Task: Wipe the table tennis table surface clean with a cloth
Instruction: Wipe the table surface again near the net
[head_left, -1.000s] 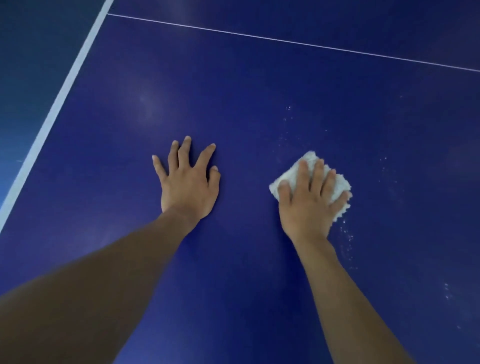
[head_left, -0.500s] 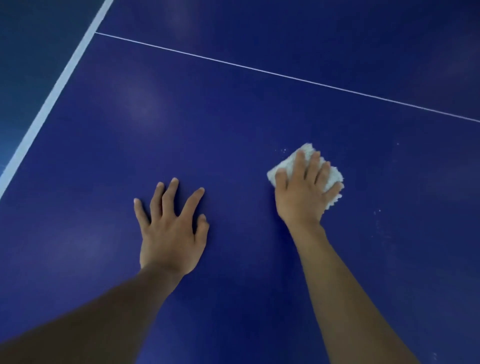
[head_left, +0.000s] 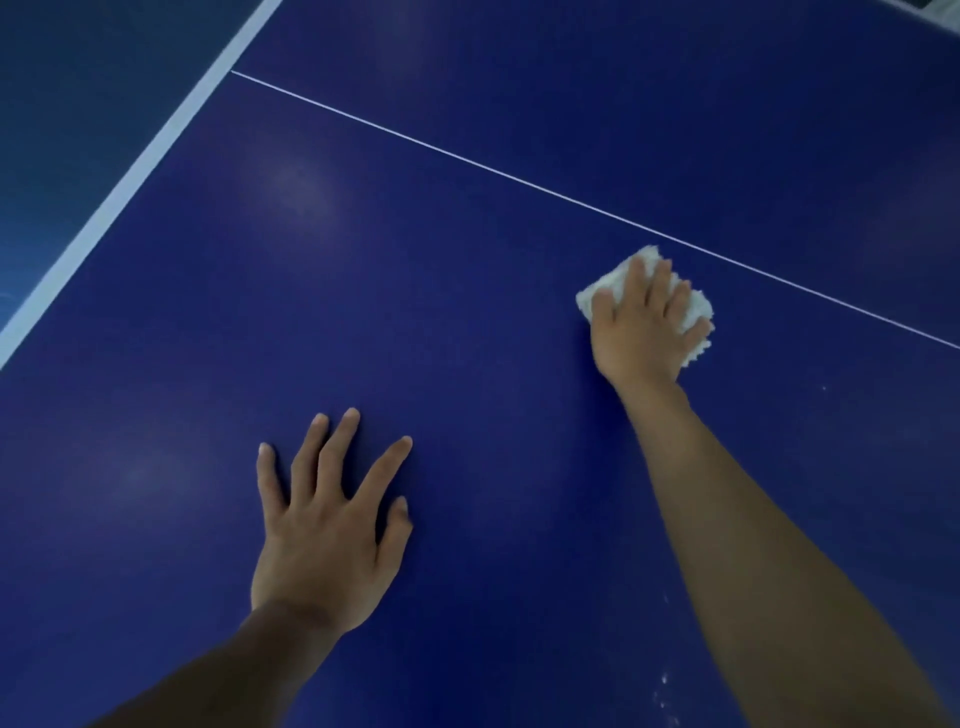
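A dark blue table tennis table (head_left: 441, 291) fills the view. A small folded white cloth (head_left: 693, 304) lies on it at the right, just short of the thin white centre line (head_left: 467, 158). My right hand (head_left: 641, 332) presses flat on the cloth with straight fingers, covering most of it. My left hand (head_left: 327, 525) rests flat on the bare table at the lower middle, fingers spread. A few white specks (head_left: 665, 686) lie on the surface beside my right forearm.
The table's broad white edge stripe (head_left: 135, 171) runs diagonally at the upper left, with darker floor (head_left: 67, 104) beyond it. A bit of the net area (head_left: 930, 5) shows at the top right corner.
My right hand has pushed the cloth away from me toward the centre line, over the speckled patch. My left hand stays flat on the table. The view has tilted up.
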